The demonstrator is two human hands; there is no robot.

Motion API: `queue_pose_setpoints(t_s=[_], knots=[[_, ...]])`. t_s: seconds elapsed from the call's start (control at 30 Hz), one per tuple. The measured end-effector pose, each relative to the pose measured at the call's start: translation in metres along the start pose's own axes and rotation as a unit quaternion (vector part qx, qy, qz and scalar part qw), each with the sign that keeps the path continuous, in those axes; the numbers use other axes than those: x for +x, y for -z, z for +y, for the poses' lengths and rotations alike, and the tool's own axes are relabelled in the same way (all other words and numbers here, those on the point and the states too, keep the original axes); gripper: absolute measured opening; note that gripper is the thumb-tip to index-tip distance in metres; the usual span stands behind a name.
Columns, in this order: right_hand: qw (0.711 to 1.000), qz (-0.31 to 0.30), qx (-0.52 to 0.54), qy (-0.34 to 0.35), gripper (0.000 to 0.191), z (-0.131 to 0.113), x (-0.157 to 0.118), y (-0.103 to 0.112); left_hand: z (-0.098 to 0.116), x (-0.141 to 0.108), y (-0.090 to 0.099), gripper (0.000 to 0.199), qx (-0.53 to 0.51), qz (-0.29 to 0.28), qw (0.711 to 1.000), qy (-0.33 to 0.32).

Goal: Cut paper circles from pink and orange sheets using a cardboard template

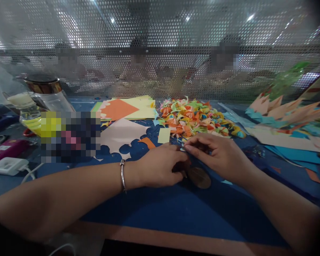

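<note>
My left hand (162, 165), with a silver bangle on its wrist, is closed with its fingers curled inward. What it holds, if anything, is hidden behind the fingers. Facing it, my right hand (217, 153) has thumb and forefinger pinched together. Small pale scraps lie around those fingertips, and I cannot tell whether one is between them. Just beside the left fingertips, a brown round disc (200, 178) lies on the blue mat (160, 209). Beyond the hands are a small pale yellow paper piece (164, 136) and a heap of colourful folded paper pieces (192, 117).
A pale pink sheet with scalloped cut-outs (122, 135) lies left, before stacked coloured paper (144, 108). A glass jar (52, 99) and white charger (9, 166) are farther left. Spiky folded paper (285, 106) stands right. A perforated metal screen (162, 28) rises behind; people show through.
</note>
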State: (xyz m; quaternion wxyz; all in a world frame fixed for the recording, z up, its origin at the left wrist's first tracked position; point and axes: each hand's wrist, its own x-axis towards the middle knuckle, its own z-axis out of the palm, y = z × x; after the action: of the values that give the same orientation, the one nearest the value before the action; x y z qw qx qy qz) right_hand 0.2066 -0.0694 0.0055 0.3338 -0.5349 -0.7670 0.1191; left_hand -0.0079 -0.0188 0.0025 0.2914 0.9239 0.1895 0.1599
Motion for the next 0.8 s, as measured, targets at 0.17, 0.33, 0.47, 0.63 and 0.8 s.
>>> queue_pose_setpoints(t_s=[0.17, 0.33, 0.47, 0.63, 0.8], knots=[[1.0, 0.004, -0.009, 0.0, 0.024, 0.0014, -0.0006, 0.0003, -0.0024, 0.0013, -0.0023, 0.006, 0.025, -0.006, 1.0, -0.016], [1.0, 0.014, -0.006, -0.003, 0.025, 0.0034, -0.0011, -0.0001, -0.0005, 0.0008, 0.0017, 0.008, 0.029, 0.005, 1.0, -0.008], [1.0, 0.022, -0.015, -0.003, 0.024, 0.0045, -0.0017, -0.0008, -0.0011, 0.0003, 0.001, 0.006, 0.031, 0.006, 0.999, -0.017], [0.999, 0.029, -0.022, -0.001, 0.026, 0.0067, -0.0032, -0.0022, -0.0001, -0.0002, 0.001, 0.004, 0.042, -0.009, 0.999, -0.023], [1.0, 0.022, -0.013, 0.0, 0.026, 0.0041, -0.0018, 0.0002, 0.0054, -0.0016, 0.0034, 0.01, 0.04, -0.037, 0.998, -0.029]])
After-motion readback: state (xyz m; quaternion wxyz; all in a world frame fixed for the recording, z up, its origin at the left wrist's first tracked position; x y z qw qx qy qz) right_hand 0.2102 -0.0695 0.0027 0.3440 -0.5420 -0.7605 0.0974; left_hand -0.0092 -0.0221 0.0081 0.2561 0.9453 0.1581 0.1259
